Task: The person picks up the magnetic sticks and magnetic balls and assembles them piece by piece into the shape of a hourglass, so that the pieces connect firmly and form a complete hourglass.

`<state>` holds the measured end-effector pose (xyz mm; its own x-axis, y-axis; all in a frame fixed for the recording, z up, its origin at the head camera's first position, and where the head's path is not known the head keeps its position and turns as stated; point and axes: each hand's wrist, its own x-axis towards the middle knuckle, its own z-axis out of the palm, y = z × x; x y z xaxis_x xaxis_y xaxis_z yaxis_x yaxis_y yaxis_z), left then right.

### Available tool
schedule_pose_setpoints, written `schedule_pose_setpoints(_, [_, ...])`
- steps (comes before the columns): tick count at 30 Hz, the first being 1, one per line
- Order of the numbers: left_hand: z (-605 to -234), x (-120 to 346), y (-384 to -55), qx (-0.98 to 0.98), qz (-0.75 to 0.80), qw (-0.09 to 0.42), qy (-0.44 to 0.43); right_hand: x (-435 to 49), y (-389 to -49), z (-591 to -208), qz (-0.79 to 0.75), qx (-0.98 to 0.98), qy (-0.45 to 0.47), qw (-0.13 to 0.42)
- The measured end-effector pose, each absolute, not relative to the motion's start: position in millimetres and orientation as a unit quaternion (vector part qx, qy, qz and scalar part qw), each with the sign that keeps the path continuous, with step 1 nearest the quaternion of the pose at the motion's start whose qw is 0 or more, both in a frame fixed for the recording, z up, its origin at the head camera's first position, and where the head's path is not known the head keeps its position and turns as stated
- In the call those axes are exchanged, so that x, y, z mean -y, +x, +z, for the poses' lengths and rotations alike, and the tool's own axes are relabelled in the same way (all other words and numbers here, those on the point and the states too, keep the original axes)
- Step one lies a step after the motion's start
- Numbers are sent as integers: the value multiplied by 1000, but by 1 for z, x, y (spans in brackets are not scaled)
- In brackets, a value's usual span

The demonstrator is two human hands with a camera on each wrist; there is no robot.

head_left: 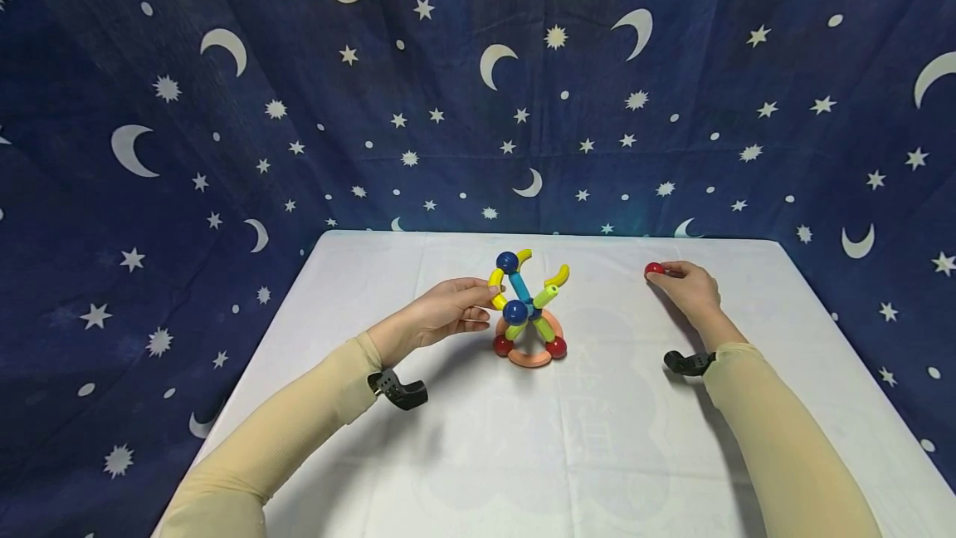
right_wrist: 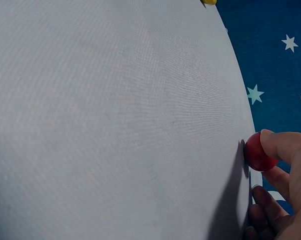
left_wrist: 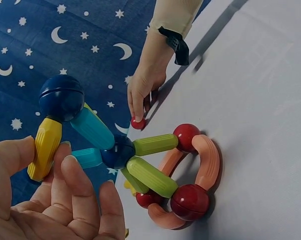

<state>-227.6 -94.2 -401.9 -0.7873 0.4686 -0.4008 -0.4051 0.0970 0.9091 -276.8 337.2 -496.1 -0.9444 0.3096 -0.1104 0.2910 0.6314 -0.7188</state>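
Observation:
My left hand (head_left: 448, 311) pinches a yellow curved rod (left_wrist: 44, 149) between thumb and fingers. That rod joins a dark blue ball (left_wrist: 62, 98) on a toy figure of rods and balls. Below, cyan rods (left_wrist: 92, 128) meet another blue ball (left_wrist: 118, 152), from which green rods (left_wrist: 155, 144) slope down to red balls (left_wrist: 189, 202). Orange curved rods (head_left: 529, 360) link these into a ring on the table. Farther right, my right hand (head_left: 693, 293) pinches a separate red ball (right_wrist: 259, 152) by thumb and finger, close over the tabletop.
A white cloth covers the table (head_left: 597, 438). Another yellow curved rod (head_left: 558, 276) shows just behind and right of the figure. A dark blue curtain (head_left: 448, 90) with moons and stars rises along the table's far edge and both sides. Black wrist bands (head_left: 398, 389) sit on both sleeves.

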Motion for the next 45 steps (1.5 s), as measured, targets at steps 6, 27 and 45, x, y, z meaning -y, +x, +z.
schedule_pose_setpoints(6, [-401, 94, -227, -661, 674, 328, 26, -338, -277, -497, 395, 903, -167, 7])
schedule_pose_setpoints(27, [-404, 94, -227, -660, 676, 326, 24, -323, -269, -494, 452, 882, -135, 14])
schedule_pose_setpoints(45, [-404, 95, -225, -654, 682, 325, 27, -245, -238, -448, 545, 835, 73, 11])
